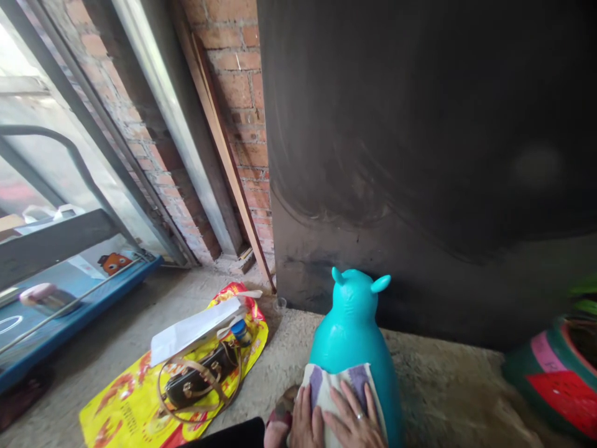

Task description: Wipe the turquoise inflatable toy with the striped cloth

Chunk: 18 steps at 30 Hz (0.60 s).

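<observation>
Toy: teal inflatable animal toy [353, 330] upright on the concrete floor [289, 367], just before the dark wall [420, 155]
Hands: left hand [305, 425] and right hand [354, 423] flat, fingers open, pressing a cloth [333, 382] on its back
Risk: hard pressure may tip the light toy sideways toward the handbag [198, 376]

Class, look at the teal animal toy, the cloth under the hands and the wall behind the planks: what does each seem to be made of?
Teal animal toy: probably smooth plastic or vinyl, going by its glossy sheen. Cloth: soft woven fabric, matte, with purple checks. Wall: rough red brick with visible mortar joints.
</observation>
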Each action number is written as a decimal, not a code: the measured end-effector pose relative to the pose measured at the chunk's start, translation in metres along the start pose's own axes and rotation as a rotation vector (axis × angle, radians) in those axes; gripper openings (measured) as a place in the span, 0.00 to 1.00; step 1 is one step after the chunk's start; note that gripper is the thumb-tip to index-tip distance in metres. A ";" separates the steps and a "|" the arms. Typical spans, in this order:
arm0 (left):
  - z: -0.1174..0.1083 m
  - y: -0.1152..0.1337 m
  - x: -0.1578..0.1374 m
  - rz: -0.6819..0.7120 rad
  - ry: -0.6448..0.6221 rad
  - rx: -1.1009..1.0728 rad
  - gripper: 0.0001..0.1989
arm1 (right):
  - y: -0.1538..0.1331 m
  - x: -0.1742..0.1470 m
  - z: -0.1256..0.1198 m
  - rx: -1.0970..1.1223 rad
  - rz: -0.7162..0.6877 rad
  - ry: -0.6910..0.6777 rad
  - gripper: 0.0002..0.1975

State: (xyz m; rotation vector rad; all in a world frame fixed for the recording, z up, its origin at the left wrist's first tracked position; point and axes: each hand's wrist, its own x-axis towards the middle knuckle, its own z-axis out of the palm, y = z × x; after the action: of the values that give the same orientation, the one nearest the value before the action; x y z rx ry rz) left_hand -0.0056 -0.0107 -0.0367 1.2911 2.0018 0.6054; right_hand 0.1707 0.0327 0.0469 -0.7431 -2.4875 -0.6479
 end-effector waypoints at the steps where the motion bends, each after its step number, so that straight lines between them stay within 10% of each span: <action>1: -0.007 0.009 0.004 -0.025 -0.013 -0.013 0.35 | 0.006 0.007 -0.002 0.056 0.014 -0.055 0.22; 10: -0.041 0.079 0.057 -0.155 -0.139 -0.108 0.34 | 0.057 0.059 0.010 0.645 0.381 -0.626 0.24; 18: -0.027 0.056 0.045 -0.019 -0.055 0.029 0.32 | 0.039 0.033 0.002 0.538 0.388 -0.514 0.29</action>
State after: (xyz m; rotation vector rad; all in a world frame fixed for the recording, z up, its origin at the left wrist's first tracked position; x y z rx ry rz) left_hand -0.0041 0.0521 0.0073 1.2914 1.9824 0.5279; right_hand 0.1688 0.0749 0.0747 -1.2287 -2.6439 0.3906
